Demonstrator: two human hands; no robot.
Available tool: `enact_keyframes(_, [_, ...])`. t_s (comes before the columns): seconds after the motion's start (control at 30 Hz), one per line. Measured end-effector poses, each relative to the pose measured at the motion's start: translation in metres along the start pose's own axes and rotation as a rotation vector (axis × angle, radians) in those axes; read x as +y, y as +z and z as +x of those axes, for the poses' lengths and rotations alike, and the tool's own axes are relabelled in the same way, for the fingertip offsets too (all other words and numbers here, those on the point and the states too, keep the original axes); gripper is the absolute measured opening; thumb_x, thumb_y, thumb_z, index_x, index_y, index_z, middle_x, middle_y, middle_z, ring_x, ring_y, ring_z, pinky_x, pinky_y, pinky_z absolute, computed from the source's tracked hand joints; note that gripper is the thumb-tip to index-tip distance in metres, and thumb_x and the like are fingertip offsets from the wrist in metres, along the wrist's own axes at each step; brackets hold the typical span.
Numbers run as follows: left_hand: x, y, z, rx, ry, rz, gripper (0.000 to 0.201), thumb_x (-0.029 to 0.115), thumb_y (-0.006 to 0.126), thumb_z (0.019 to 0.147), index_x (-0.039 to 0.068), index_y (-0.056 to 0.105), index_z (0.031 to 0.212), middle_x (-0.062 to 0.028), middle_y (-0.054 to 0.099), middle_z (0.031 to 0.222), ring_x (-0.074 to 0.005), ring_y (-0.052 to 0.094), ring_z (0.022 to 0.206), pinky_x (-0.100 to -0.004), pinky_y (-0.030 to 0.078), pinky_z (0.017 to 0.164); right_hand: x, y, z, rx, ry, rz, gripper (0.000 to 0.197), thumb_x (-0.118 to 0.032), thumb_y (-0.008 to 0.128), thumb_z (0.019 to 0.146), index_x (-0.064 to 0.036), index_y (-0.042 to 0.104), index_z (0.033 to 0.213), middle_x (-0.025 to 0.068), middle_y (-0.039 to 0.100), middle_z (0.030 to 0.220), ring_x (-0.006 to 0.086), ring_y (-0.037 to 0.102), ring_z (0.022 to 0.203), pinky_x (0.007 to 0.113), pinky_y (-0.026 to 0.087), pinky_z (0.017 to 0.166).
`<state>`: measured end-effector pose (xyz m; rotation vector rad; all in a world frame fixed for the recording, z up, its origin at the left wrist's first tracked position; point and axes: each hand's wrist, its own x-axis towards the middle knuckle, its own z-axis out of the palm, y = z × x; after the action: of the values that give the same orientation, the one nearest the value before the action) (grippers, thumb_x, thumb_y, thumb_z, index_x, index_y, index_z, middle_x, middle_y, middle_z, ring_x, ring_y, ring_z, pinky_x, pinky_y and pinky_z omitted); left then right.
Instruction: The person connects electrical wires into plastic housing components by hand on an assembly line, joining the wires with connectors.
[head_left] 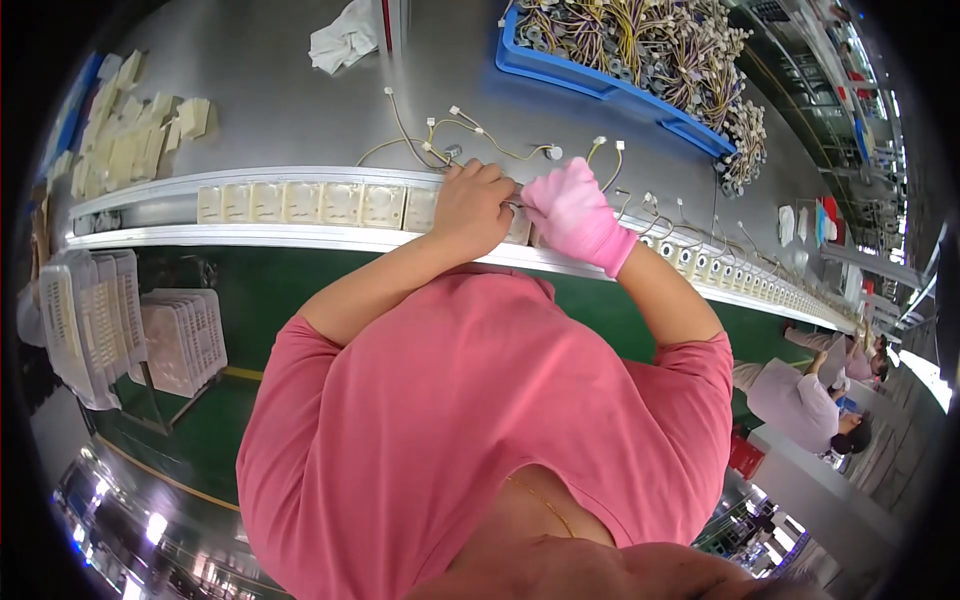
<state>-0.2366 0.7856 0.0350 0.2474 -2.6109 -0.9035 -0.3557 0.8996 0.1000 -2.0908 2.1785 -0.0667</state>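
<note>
My bare left hand (474,208) bends over the row of pale boxy housings (334,203) in the metal rail. Its fingers are closed, and what they grip is hidden beneath them. Close beside it, my right hand (578,212) wears a pink glove and is curled into a fist. A thin dark piece shows in the gap between the hands, too small to name. Just beyond my hands lie loose wire leads with white connectors (455,110) and small round metal parts (554,153). More leads stick up past the glove.
A blue bin (600,86) heaped with wired parts stands at the back right. Pale blocks (150,130) are piled at the far left, and a white cloth (344,38) lies at the back. White plastic baskets (95,320) stand lower left. Two people sit farther right along the line.
</note>
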Motion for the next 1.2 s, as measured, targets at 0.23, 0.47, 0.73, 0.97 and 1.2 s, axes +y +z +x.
enact_keyframes(0.23, [-0.002, -0.001, 0.001, -0.004, 0.045, -0.016, 0.011, 0.010, 0.058, 0.067, 0.005, 0.060, 0.077, -0.0080, 0.054, 0.083, -0.0264, 0.050, 0.087, -0.0388, 0.039, 0.077, -0.005, 0.005, 0.013, -0.287, 0.134, -0.078, 0.013, -0.022, 0.060, 0.077, -0.0106, 0.059, 0.071, 0.0065, 0.061, 0.071, 0.0241, 0.059, 0.069, 0.035, 0.038, 0.067])
enact_keyframes(0.47, [0.003, -0.005, -0.002, -0.005, 0.026, -0.007, 0.012, 0.011, 0.057, 0.069, 0.004, 0.058, 0.079, -0.0091, 0.054, 0.084, -0.0265, 0.051, 0.087, -0.0387, 0.040, 0.076, 0.087, 0.020, 0.044, -0.116, 0.502, 0.355, 0.034, -0.021, 0.059, 0.073, -0.0078, 0.063, 0.105, 0.0132, 0.063, 0.104, 0.0282, 0.059, 0.098, 0.037, 0.047, 0.085])
enact_keyframes(0.73, [0.004, -0.007, 0.000, -0.024, 0.019, -0.039, 0.014, 0.011, 0.058, 0.071, 0.004, 0.058, 0.083, -0.0091, 0.055, 0.087, -0.0264, 0.051, 0.090, -0.0386, 0.040, 0.078, 0.140, 0.081, 0.070, -0.307, 0.396, -0.075, 0.023, -0.026, 0.057, 0.073, -0.0094, 0.070, 0.082, 0.0127, 0.066, 0.086, 0.0297, 0.062, 0.084, 0.036, 0.049, 0.078])
enact_keyframes(0.97, [-0.001, -0.003, 0.035, 0.296, -0.197, -0.624, 0.046, 0.009, 0.059, 0.079, 0.003, 0.038, 0.120, -0.0124, 0.058, 0.101, -0.0238, 0.055, 0.102, -0.0337, 0.044, 0.080, 0.061, -0.047, 0.072, -0.034, 0.297, 1.072, 0.019, -0.022, 0.060, 0.078, -0.0042, 0.066, 0.078, 0.0032, 0.061, 0.072, 0.0107, 0.054, 0.062, 0.024, 0.045, 0.060])
enact_keyframes(1.2, [-0.030, -0.045, 0.049, -0.455, -0.541, -1.049, 0.012, 0.019, 0.053, 0.086, 0.007, 0.051, 0.085, -0.0055, 0.053, 0.058, -0.0127, 0.052, 0.052, -0.0244, 0.037, 0.043, 0.016, -0.044, 0.064, 0.075, 0.403, 0.975, 0.021, -0.017, 0.056, 0.080, 0.0013, 0.063, 0.089, 0.0072, 0.062, 0.093, 0.0135, 0.057, 0.084, 0.025, 0.046, 0.076])
